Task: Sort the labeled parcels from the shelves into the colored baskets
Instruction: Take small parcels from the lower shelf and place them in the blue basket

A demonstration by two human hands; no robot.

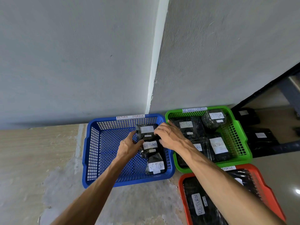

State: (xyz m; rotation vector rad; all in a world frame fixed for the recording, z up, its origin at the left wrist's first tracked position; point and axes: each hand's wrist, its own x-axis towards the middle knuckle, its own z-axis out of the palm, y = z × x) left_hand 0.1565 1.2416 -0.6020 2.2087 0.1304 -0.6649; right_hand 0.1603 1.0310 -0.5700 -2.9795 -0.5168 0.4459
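We hold a black wrapped parcel point(146, 129) with a white label low inside the blue basket point(92, 153), near its far right corner, our left hand point(129, 146) curled around its left side and our right hand point(168, 137) gripping its right end from above. Just nearer to us in the same basket lie a second parcel point(150, 147) marked RETURN and a third parcel point(155, 166) with the same word, lined up along the right wall. A paper strip point(130, 117) on the blue basket's far rim reads RETURN OVERDUE. Touching its right side sits the green basket point(240, 135), filled with several labelled black parcels, and at its near edge the red basket point(266, 189) holds more. All three stand on the floor point(40, 159) against the wall corner, with a dark shelf frame point(285, 88) and a few parcels at the far right. We judge this the placing step: the parcel is about set down. The next move seems to call for letting go with both hands, lifting clear of the basket walls, and turning back to the shelves for another parcel, reading its label first.
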